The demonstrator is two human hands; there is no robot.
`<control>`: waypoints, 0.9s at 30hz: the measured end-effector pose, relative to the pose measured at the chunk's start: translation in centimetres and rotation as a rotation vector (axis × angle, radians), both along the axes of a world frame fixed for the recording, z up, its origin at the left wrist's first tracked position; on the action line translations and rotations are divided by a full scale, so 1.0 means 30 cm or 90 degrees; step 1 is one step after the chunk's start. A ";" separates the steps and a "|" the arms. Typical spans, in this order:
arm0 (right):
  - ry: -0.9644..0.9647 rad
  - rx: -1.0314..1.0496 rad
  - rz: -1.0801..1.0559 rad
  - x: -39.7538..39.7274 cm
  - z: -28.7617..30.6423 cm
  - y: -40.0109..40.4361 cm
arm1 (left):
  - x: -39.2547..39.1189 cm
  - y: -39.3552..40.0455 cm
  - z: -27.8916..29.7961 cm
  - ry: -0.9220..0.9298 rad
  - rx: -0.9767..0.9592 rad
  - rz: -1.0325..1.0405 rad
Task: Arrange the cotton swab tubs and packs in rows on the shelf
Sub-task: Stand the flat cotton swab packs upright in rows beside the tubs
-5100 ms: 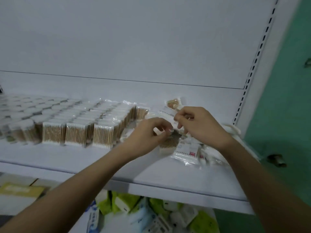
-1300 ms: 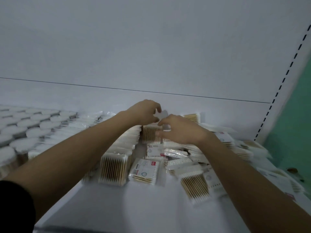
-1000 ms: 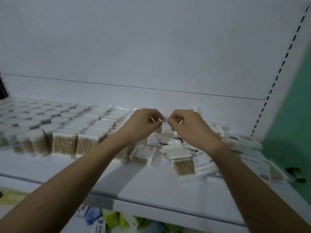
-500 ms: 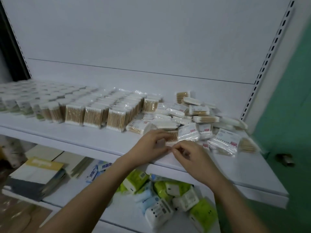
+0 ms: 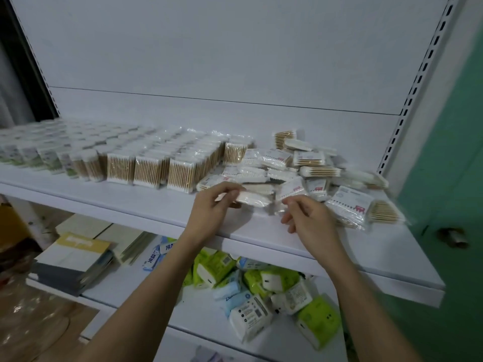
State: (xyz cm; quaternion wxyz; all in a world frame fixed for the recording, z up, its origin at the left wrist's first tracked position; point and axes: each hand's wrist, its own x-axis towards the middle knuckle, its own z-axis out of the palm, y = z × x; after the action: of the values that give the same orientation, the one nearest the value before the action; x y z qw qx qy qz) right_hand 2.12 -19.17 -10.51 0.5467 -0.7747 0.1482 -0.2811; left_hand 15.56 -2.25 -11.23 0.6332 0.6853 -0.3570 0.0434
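1. Left hand (image 5: 209, 205) is out over the front edge of the white metal shelf (image 5: 146, 207), thumb and fingers curled round one end of a flat clear-wrapped cotton swab pack (image 5: 254, 199). That grip is a pinch on the pack's left end.
2. The pack lies lengthwise to the right of the left hand's grip, its white swab tips showing, low over the shelf near the front edge. Whether it rests on the shelf or is just lifted, I cannot tell.
3. Right hand (image 5: 309, 218) is just beside the pack's right end, fingers loosely curled and spread, thumb and forefinger close together at the crinkled wrapper edge. Whether they actually pinch the wrapper is not clear.
4. Behind both hands, a loose heap of clear swab packs with red-printed labels (image 5: 308, 168) sprawls over the right half of the shelf, reaching toward its right end.
5. To the left of the heap, upright packs of wooden-stick swabs (image 5: 149, 171) stand in neat rows running from the front toward the back panel.
6. Further left, round clear tubs of swabs with white lids (image 5: 49, 155) fill the left end of the shelf, also in rows.
7. Below, on the lower shelf (image 5: 125, 286), green, white and blue tissue packets (image 5: 251, 291) lie jumbled, with a stack of flat books or boards (image 5: 73, 259) at the left.
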 end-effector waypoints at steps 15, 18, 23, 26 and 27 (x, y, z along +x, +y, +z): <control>0.081 0.027 0.148 0.026 0.065 0.133 | 0.064 0.051 0.020 0.242 -0.224 -0.251; 0.127 0.084 0.187 0.059 0.094 0.184 | 0.062 0.057 0.018 0.229 -0.219 -0.273; 0.061 0.125 0.186 0.086 0.125 0.185 | 0.058 0.088 0.066 0.300 -0.209 -0.303; 0.019 0.127 0.152 0.102 0.173 0.149 | 0.097 0.113 0.175 0.306 -0.093 -0.310; 0.009 0.125 0.147 0.110 0.187 0.139 | 0.111 0.117 0.215 0.270 -0.032 -0.304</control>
State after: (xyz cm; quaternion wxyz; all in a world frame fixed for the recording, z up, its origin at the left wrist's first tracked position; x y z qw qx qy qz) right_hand 5.42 -15.00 -4.90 0.6474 -0.7315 0.0888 -0.1949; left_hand 18.88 1.27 -4.77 0.7024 0.5603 -0.3664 -0.2418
